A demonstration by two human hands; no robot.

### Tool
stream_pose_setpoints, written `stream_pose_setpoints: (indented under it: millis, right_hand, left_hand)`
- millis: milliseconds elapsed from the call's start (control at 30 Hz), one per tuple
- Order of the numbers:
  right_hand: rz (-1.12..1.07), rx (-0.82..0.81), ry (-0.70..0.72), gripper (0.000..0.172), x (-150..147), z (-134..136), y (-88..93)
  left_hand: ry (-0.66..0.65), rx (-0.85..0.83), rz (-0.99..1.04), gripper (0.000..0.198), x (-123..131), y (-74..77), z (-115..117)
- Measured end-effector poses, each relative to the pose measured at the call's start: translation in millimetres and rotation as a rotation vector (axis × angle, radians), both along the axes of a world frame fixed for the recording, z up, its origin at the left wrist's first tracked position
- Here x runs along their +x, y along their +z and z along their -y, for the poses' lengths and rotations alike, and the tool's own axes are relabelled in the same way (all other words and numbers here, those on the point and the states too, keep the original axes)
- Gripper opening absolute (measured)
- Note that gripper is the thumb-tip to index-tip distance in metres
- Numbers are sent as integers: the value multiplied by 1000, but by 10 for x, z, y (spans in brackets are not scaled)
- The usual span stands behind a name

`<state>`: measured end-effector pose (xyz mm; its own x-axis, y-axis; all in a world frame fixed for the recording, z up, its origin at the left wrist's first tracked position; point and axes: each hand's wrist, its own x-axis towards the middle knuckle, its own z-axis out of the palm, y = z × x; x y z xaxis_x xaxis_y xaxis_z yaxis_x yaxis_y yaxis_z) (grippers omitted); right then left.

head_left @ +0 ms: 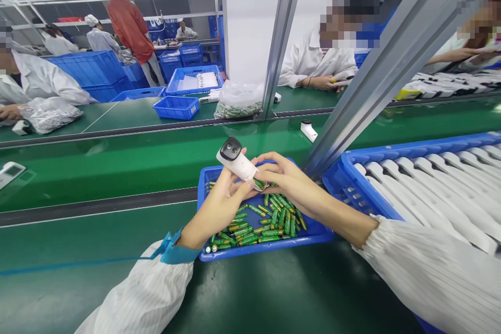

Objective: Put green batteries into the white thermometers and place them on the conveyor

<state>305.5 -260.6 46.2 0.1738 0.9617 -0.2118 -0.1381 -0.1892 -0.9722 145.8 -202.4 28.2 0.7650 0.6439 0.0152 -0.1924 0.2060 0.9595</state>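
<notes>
The casing (237, 159) is glossy white plastic, the batteries (258, 229) shiny green-wrapped metal, the tray (266, 249) smooth blue plastic.

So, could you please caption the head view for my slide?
Left hand holds a white camera; right hand touches a green battery at its end, above a blue tray.
</notes>
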Motion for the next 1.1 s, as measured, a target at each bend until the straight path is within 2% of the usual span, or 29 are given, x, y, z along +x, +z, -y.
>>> stream_pose_setpoints:
  millis: [200, 500, 600, 767, 867, 967, 1100]
  right_hand:
    - [-110, -59, 48, 25, 35, 2, -36]
    - [-240, -74, 41, 20, 3, 0, -51]
    - [-258, -97, 44, 21, 6, 2, -27]
    - [-177, -196, -42, 29, -6, -17, -33]
    - [-65, -226, 20, 29, -12, -34, -107]
    - [270, -45, 74, 32, -12, -35, -184]
    - [732, 190, 36, 23, -33, 0, -225]
  left_hand:
    - [-18, 46, -35, 70, 7, -19, 8]
    - [-47, 194, -108, 56, 3, -86, 5]
    - [-16, 138, -116, 58, 18, -104, -18]
    - [167, -87, -85, 62, 59, -101, -111]
    - [212, -157, -91, 60, 71, -84, -145]
    - [210, -173, -89, 60, 77, -60, -139]
    - [202, -173, -108, 55, 74, -53, -117]
